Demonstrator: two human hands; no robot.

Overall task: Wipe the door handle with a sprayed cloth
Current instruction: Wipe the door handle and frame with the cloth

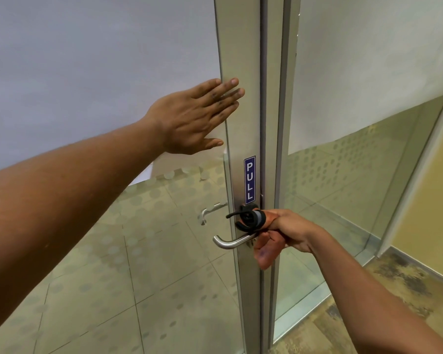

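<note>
A silver lever door handle (228, 242) sticks out to the left from the metal stile of a glass door (243, 123). My right hand (279, 235) is at the handle's base, thumb above and fingers curled below it. A black and grey strap (248, 221) is wrapped around the thumb. No cloth shows in this hand. My left hand (189, 118) lies flat and open against the door, fingertips on the stile well above the handle. A blue PULL sticker (250, 180) sits just above the handle.
A second lever handle (211, 210) shows through the frosted, dotted glass on the door's far side. A fixed glass panel (343, 175) with a metal frame stands right of the door. Tiled floor lies beyond, mottled flooring at lower right (407, 290).
</note>
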